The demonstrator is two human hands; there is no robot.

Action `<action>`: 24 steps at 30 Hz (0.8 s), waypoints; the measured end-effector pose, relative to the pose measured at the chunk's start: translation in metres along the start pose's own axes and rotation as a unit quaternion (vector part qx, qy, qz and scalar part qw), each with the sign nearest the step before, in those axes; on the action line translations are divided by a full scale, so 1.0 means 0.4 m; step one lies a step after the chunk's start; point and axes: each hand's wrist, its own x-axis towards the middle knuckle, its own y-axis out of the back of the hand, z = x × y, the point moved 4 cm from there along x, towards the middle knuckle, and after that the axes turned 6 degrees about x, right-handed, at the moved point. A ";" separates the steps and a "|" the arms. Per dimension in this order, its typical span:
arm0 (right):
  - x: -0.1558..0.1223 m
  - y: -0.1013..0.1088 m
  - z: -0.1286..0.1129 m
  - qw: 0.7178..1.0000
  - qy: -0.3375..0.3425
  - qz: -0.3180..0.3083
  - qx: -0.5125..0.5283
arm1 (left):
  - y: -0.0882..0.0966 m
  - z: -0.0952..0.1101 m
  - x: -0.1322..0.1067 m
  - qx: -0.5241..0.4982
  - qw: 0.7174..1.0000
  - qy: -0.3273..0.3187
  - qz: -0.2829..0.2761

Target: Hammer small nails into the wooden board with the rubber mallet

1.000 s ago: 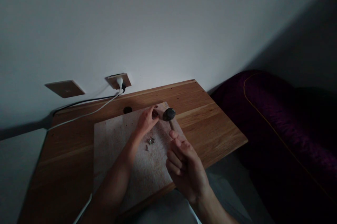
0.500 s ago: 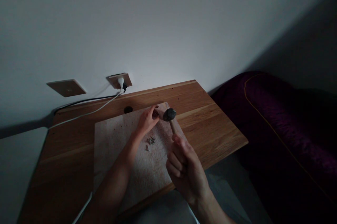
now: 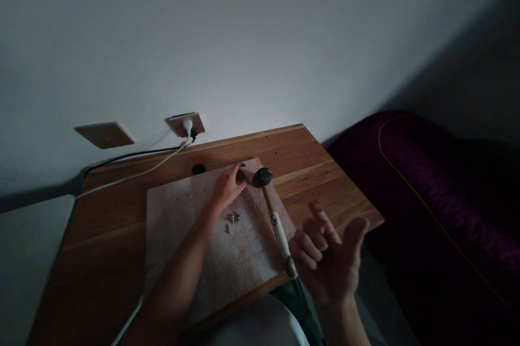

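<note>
A mallet point(image 3: 280, 235) with a dark, rounded head face and a wood handle, partly wrapped in white, slants over the right side of a worn, pale board point(image 3: 170, 237). My left hand point(image 3: 229, 186) is curled at the far side of the mallet's head, thumb and fingers around its end; the fingertips are partly hidden. To the right of the handle, my right hand point(image 3: 327, 254) is off the mallet, palm turned up, thumb and index finger spread and the other fingers bent. Several small shiny metal pieces point(image 3: 233, 217), perhaps nails or screws, lie on the board near my left wrist.
The board rests on a wooden desk point(image 3: 325, 173) against a white wall. A socket point(image 3: 184, 124) holds plugs, with a white cable point(image 3: 134, 174) running left across the desk. A dark purple cover point(image 3: 426, 173) lies at the right.
My right hand has let go of the mallet's handle and moved right, turning palm up with fingers apart. The mallet and my left hand stay in place.
</note>
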 end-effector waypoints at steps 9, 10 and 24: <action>0.026 0.080 -0.020 0.991 -0.053 0.098 -0.074 | -0.003 -0.001 -0.003 0.005 1.000 -0.008 0.008; 0.024 0.081 -0.004 0.989 -0.079 0.100 -0.069 | -0.003 -0.001 -0.003 0.004 1.000 -0.007 0.007; 0.017 0.067 0.057 0.988 -0.110 0.073 -0.081 | -0.009 -0.006 -0.002 0.009 1.000 -0.002 0.008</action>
